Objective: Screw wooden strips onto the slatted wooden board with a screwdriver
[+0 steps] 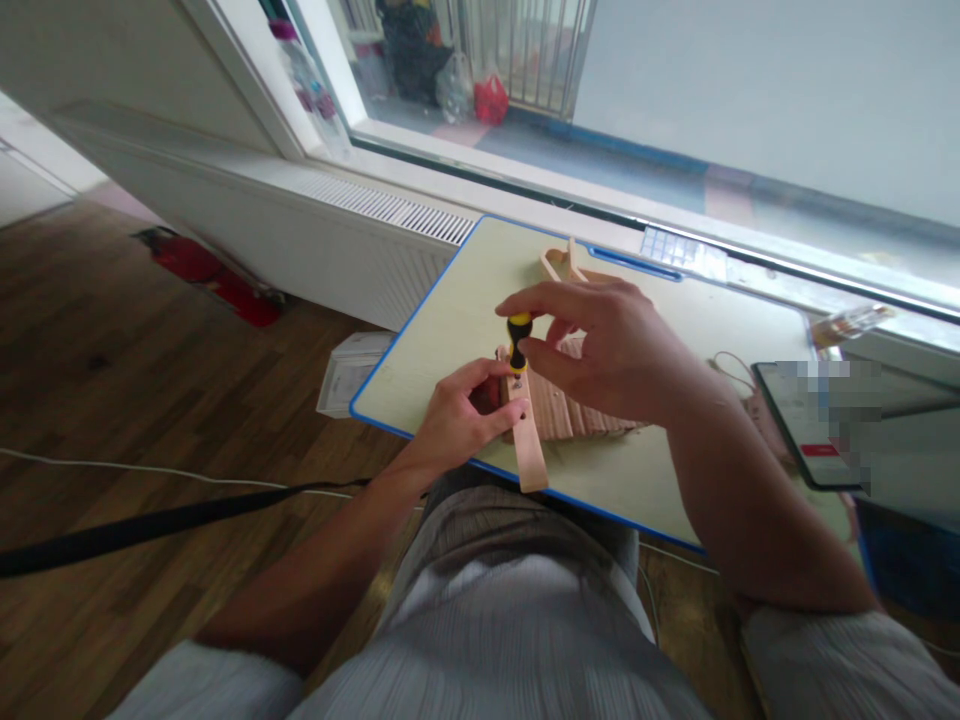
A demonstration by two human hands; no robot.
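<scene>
My right hand (600,340) grips a short screwdriver (519,335) with a black and yellow handle, held upright, fingers on its top and side. Its lower end meets a pale wooden strip (531,455) near some small dark hardware (517,384); the exact contact is too small to make out. Pinched between thumb and fingers of my left hand (461,410) is that strip, beside the screwdriver's lower end. The strip lies along the left end of a ribbed brown wooden piece (577,405), partly hidden by my right hand. Behind my right hand stands a bent wooden frame piece (562,262).
The pale table (420,350) has a blue edge. A tablet (810,430) stands at its right, near a clear bottle (851,325). Beyond the left edge are a clear plastic box (352,370), a radiator (300,230) and a red fire extinguisher (214,275). A black strap (172,525) crosses the left.
</scene>
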